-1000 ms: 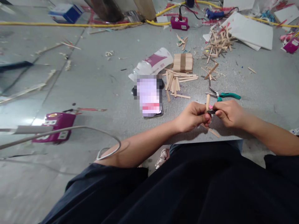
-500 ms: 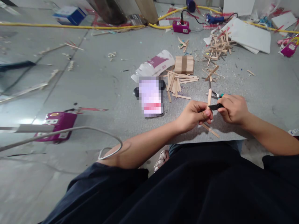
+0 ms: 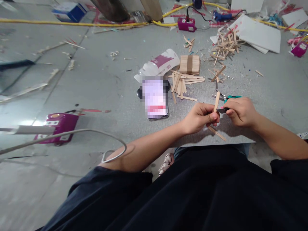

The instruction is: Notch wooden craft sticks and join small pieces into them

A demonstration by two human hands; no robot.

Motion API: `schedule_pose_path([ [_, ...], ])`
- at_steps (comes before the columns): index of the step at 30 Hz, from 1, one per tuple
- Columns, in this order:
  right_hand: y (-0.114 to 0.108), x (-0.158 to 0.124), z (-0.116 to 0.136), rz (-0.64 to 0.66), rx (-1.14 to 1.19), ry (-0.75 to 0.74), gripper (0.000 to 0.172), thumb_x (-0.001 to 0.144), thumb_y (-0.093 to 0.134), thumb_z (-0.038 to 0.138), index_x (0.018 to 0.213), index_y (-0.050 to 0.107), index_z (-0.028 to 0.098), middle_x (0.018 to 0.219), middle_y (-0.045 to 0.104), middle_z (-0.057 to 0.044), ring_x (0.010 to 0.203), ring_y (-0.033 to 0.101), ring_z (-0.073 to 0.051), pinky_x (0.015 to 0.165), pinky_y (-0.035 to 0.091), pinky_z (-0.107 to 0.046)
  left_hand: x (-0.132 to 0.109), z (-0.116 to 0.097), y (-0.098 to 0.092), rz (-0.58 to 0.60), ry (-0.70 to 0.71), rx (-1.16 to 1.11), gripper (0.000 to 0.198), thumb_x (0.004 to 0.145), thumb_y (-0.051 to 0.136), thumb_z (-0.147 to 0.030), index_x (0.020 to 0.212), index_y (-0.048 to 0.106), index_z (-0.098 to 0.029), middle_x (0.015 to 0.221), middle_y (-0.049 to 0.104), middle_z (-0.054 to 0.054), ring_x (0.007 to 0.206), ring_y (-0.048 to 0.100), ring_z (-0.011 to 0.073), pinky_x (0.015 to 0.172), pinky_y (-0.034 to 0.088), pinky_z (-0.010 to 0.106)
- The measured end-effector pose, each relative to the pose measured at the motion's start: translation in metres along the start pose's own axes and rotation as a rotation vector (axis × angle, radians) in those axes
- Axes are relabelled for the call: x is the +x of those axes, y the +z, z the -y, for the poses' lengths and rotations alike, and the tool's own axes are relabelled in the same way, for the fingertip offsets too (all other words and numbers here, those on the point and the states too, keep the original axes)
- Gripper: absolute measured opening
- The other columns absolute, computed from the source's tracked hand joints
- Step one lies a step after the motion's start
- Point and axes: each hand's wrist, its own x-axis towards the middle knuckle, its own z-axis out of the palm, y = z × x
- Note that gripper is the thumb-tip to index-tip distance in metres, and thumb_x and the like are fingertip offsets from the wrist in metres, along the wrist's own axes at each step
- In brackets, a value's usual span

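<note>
My left hand (image 3: pixel 201 118) is closed around a flat wooden craft stick (image 3: pixel 217 101) that stands upright out of my fingers. My right hand (image 3: pixel 240 111) is closed on a small knife, and its dark blade (image 3: pixel 220 110) lies against the stick's lower part. Both hands hover just above a grey board (image 3: pixel 134 122). Another stick (image 3: pixel 217 133) lies on the board under my hands. Green-handled pliers (image 3: pixel 231 97) rest just beyond my right hand.
Loose sticks (image 3: pixel 184 84) and a bundled stack (image 3: pixel 190 64) lie past a phone (image 3: pixel 155 98). A white pouch (image 3: pixel 157 65), a glued stick heap (image 3: pixel 225 45), white foam sheets (image 3: pixel 258 32), magenta power strips (image 3: pixel 57 123) and a white cable (image 3: pixel 72 134) lie around.
My right hand drew back to the right, baring the blade, then came in again against the stick. The stick now leans slightly right. The view shifted a little.
</note>
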Motion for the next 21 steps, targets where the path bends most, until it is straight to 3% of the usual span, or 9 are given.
schedule_pose_path([
  [6, 0.002, 0.002, 0.004, 0.064, -0.025, 0.009, 0.066, 0.114, 0.02, 0.062, 0.088, 0.064, 0.02, 0.073, 0.063, -0.003, 0.063, 0.052, -0.016, 0.063, 0.03, -0.034, 0.001, 0.003, -0.004, 0.012, -0.056, 0.038, 0.046, 0.086, 0.086, -0.053, 0.072, 0.07, -0.013, 0.061, 0.067, 0.002, 0.045, 0.047, 0.005, 0.046, 0.035, 0.02],
  [21, 0.009, 0.004, 0.008, -0.086, -0.259, 0.042, 0.071, 0.115, 0.018, 0.058, 0.093, 0.071, 0.017, 0.078, 0.072, -0.007, 0.063, 0.057, -0.017, 0.063, 0.035, -0.034, 0.002, 0.007, 0.004, -0.134, -0.084, -0.059, 0.042, 0.082, 0.087, -0.05, 0.073, 0.071, -0.013, 0.061, 0.07, 0.003, 0.045, 0.046, 0.0042, 0.046, 0.033, 0.019],
])
